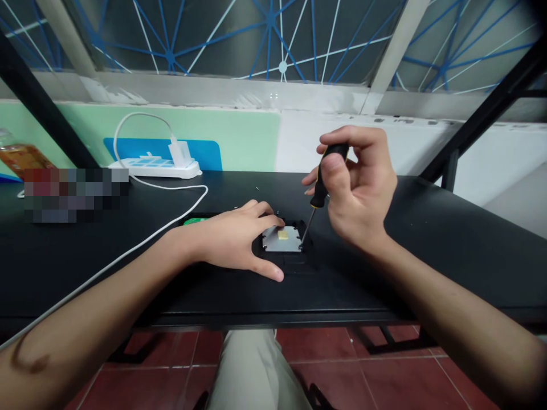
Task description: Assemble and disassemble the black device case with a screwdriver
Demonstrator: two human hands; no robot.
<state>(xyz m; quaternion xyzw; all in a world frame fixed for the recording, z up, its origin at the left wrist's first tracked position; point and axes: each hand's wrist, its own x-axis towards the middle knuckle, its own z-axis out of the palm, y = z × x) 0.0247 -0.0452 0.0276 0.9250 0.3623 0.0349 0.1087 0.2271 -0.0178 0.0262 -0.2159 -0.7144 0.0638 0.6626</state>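
A small black device with a silver metal plate (pixel 282 239) and a yellow pad on it lies on the black table (pixel 427 250). My left hand (pixel 233 239) rests flat beside it, fingers spread, thumb and forefinger bracing the device's left edge. My right hand (pixel 359 182) is closed around a screwdriver (pixel 321 182) with a black and yellow handle. The screwdriver stands nearly upright, and its tip touches the plate's right front corner. A bit of green board (pixel 194 221) shows behind my left hand.
A white power strip (pixel 156 166) with a plugged charger sits at the back left; its white cable (pixel 141 245) runs across the table toward the front left. A bottle of amber liquid (pixel 19 156) stands far left. Black frame posts rise on both sides.
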